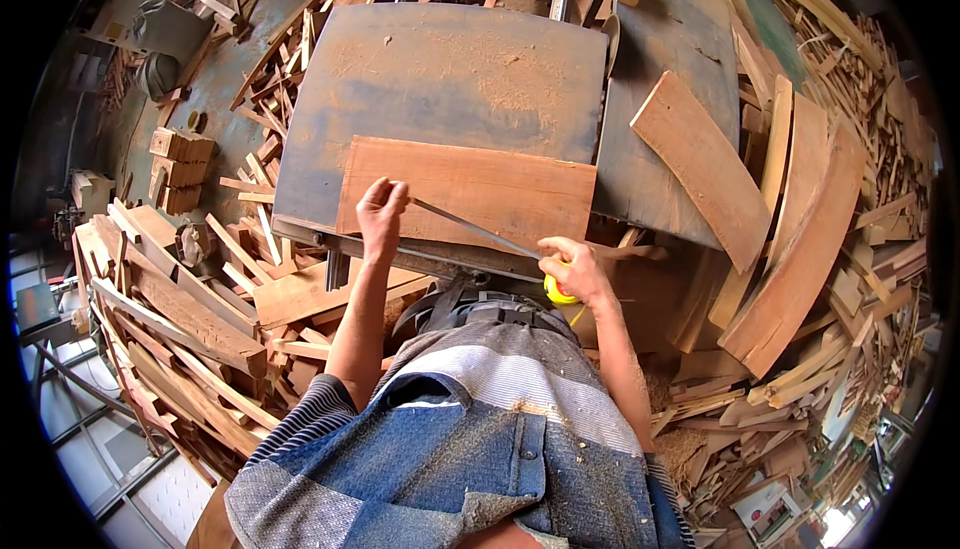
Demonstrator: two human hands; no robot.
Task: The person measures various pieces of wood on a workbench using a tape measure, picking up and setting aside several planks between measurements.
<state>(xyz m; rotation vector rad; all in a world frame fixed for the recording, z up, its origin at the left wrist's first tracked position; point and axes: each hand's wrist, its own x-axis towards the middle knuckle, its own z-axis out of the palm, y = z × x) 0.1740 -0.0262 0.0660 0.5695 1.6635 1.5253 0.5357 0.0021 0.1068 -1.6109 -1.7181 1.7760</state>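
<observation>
My right hand (pixel 578 267) grips a yellow tape measure (pixel 558 290) just off the near right corner of a reddish wooden board (pixel 470 184). The tape's thin blade (pixel 470 224) is drawn out to the left, slanting over the board's near part. At the other end, my left hand (pixel 383 207) pinches the blade with closed fingers above the board's left portion. Flat on the machine's metal table (pixel 420 59), the board lies along the near edge. Whether the blade touches the wood, I cannot tell.
Sawdust (pixel 530 84) is scattered over the metal table. To the right, a plank (pixel 705 164) rests on a second metal surface (pixel 680 39), with longer boards (pixel 800 259) leaning beside it. Offcuts (pixel 180 319) are heaped on the left, near stacked wooden blocks (pixel 180 164). More scrap wood crowds the right.
</observation>
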